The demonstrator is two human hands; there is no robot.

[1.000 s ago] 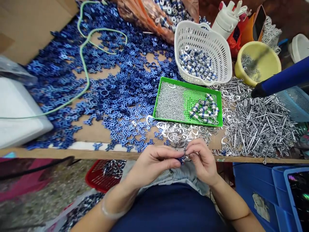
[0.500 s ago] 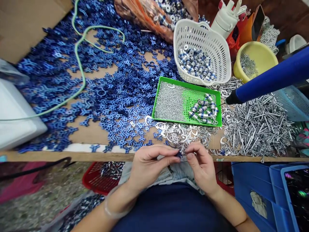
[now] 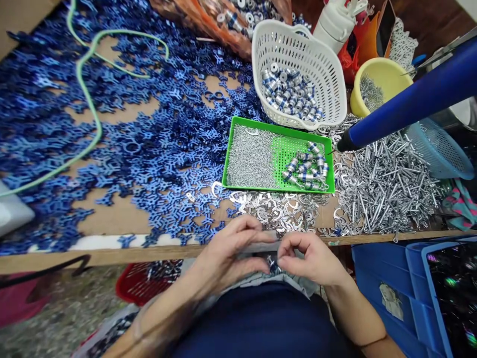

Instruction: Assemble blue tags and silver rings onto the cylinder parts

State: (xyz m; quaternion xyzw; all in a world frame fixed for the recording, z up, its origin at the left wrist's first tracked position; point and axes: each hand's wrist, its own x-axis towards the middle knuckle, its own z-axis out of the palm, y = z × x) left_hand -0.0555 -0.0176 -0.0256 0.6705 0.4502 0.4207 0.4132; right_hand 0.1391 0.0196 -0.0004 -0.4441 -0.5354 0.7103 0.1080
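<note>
My left hand (image 3: pixel 238 251) is at the table's front edge, thumb and fingers apart, holding nothing visible. Facing it, my right hand (image 3: pixel 311 258) has thumb and forefinger brought together in a pinch. Whatever lies between those tips, if anything, is hidden. A small dark blue and silver part (image 3: pixel 273 264) shows in the gap between the hands, below the table edge and over the cloth on my lap; whether it touches anything I cannot tell. Just beyond my fingers lie loose silver curved clips (image 3: pixel 274 206) and a green tray (image 3: pixel 225 171) with tiny silver pieces and blue-banded metal cylinders.
Blue three-armed pieces (image 3: pixel 167 164) cover the table's left, with a pale green cord (image 3: pixel 89 99) across them. A white basket (image 3: pixel 337 84) of cylinders stands behind the tray. Silver pins (image 3: pixel 387 189) are heaped at right, under a blue rod-like tool (image 3: pixel 402 104). Blue crates (image 3: pixel 387 268) stand below.
My left hand has spread its fingers and let go of the small blue part, which now shows lower, between the hands. My right fingers have closed into a pinch. The view has shifted right.
</note>
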